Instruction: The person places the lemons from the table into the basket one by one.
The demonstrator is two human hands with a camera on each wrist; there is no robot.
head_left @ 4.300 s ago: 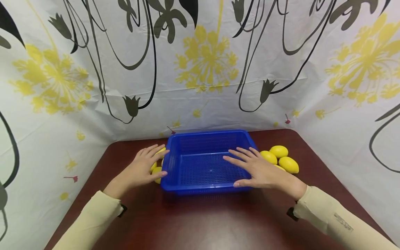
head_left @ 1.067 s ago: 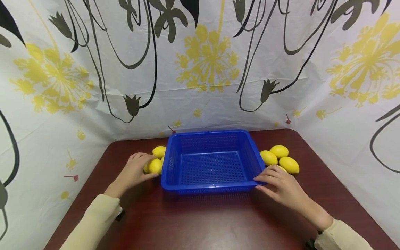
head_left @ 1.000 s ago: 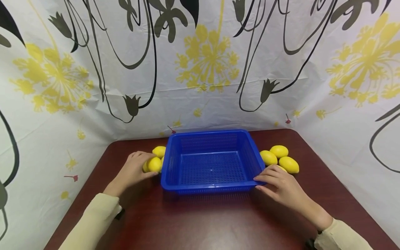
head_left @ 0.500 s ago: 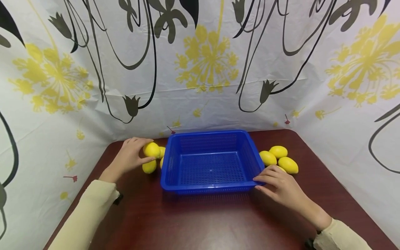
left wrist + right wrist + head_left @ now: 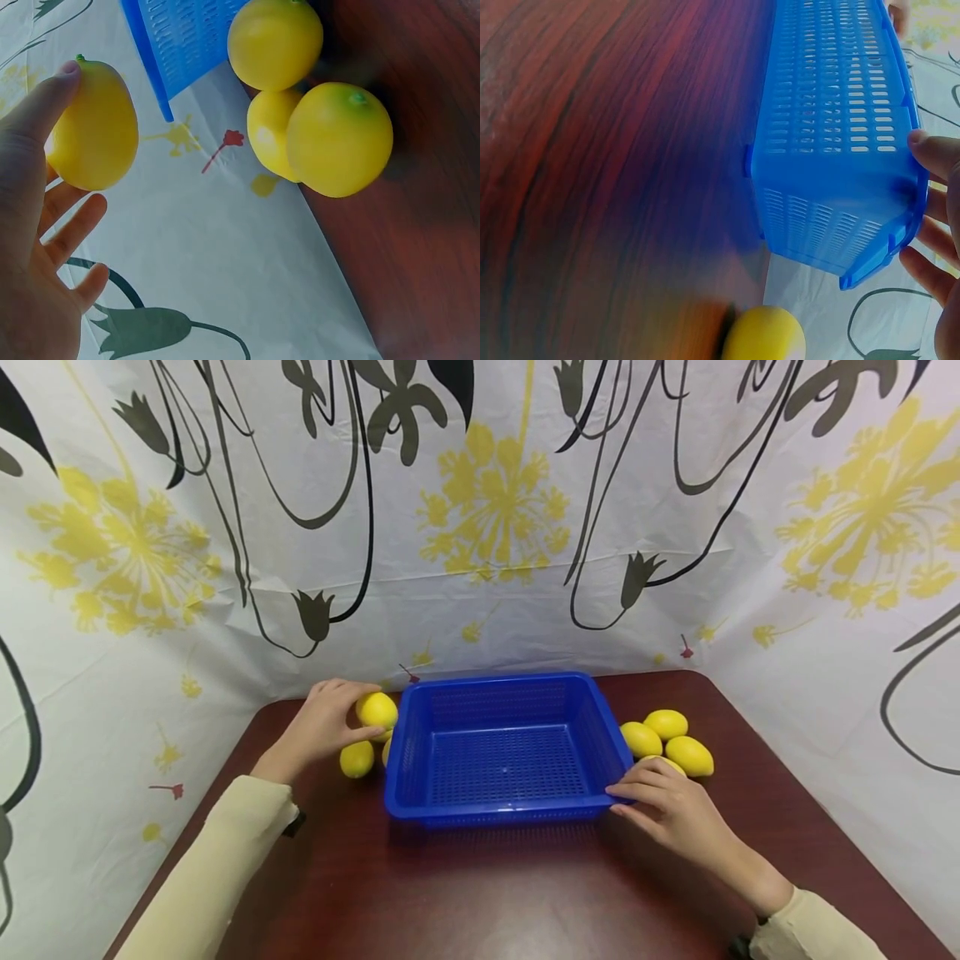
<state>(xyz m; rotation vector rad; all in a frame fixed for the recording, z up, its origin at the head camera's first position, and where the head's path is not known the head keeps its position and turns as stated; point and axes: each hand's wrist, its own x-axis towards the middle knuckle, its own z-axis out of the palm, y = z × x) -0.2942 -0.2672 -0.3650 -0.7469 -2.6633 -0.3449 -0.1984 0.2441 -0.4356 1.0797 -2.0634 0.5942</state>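
Note:
My left hand [image 5: 318, 727] pinches a yellow lemon [image 5: 377, 710] between thumb and fingertips, just outside the left wall of the blue plastic basket [image 5: 495, 812]. In the left wrist view this lemon [image 5: 96, 126] is raised, apart from three others. A lemon [image 5: 357, 760] lies below the left hand, with more lemons partly hidden by the basket's left side. At the near right corner my right hand [image 5: 678, 814] holds the basket rim; in the right wrist view its thumb [image 5: 934, 154] lies on the rim with fingers behind. No lemons are inside the basket.
Several lemons [image 5: 666, 724] lie grouped to the right of the basket, one partly behind the right hand. The dark red wooden table [image 5: 480, 893] extends in front. A patterned white cloth [image 5: 480, 627] hangs behind and along both sides.
Both hands were spread over the basket's sides; the right then took the near right corner. The left took a lemon, lifted it to the back left, then shifted it right, toward the basket.

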